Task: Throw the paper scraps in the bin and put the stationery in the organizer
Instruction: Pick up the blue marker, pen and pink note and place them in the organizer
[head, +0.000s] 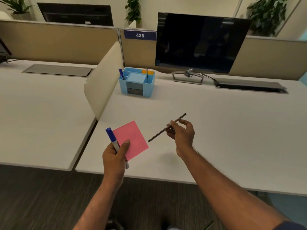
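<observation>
both hands loaded, well short of the organizer

the light blue plastic desk organizer (137, 87) stands on the white desk (224, 123). well in front of the organizer, the left hand (114, 157) grips two things at once: a white marker with a blue cap (111, 135), cap pointing toward the organizer, and a square pink sticky-note pad (133, 138) pinned under the thumb. also in front of the organizer, a little to its right, the right hand (181, 134) pinches a slim dark pen (163, 130) between thumb and fingertips, holding it slanted above the desk. inside the organizer, a second blue marker (121, 73) leans in the left compartment and another dark pen (147, 74) stands upright in the right one. a black monitor (197, 42) stands just right of the organizer.
</observation>
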